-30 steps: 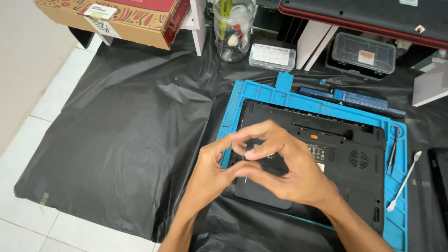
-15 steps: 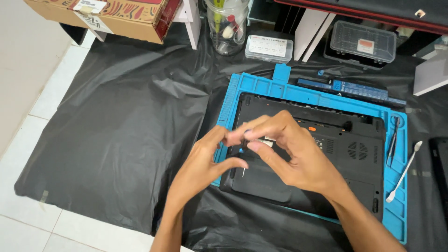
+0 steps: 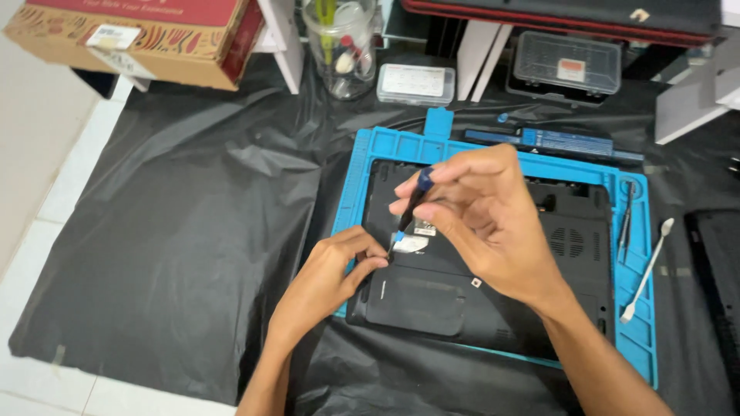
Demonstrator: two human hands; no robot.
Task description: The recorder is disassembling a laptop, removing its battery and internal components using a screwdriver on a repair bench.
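- Two hands over the upturned laptop, and the right hand (image 3: 486, 223) has the tool: thumb and fingertips pinched together on a small screwdriver (image 3: 411, 206) with a dark blue cap and a light blue collar.
- Screwdriver tilted, cap up toward the top of the view, tip down and to the left, landing at the laptop's underside near a small silver label.
- Right wrist bent, palm facing down, forearm running off to the lower right corner.
- Left hand (image 3: 331, 277) low at the laptop's left edge, fingers curled together, thumb and forefinger closed right at the screwdriver's tip; whether they grip a screw there, I cannot tell.
- Left forearm comes straight up from the bottom edge.
- Black laptop base (image 3: 493, 308) lies bottom-up inside a blue repair mat (image 3: 362, 166).
- On the mat's right strip: tweezers (image 3: 624, 219) and a white spudger (image 3: 647, 270), well clear of both hands.
- Beyond the mat: a long black battery (image 3: 555, 142), a clear parts box (image 3: 416, 83), a glass jar (image 3: 341, 46) and a cardboard box (image 3: 139, 38), all on black plastic sheeting (image 3: 169, 246).
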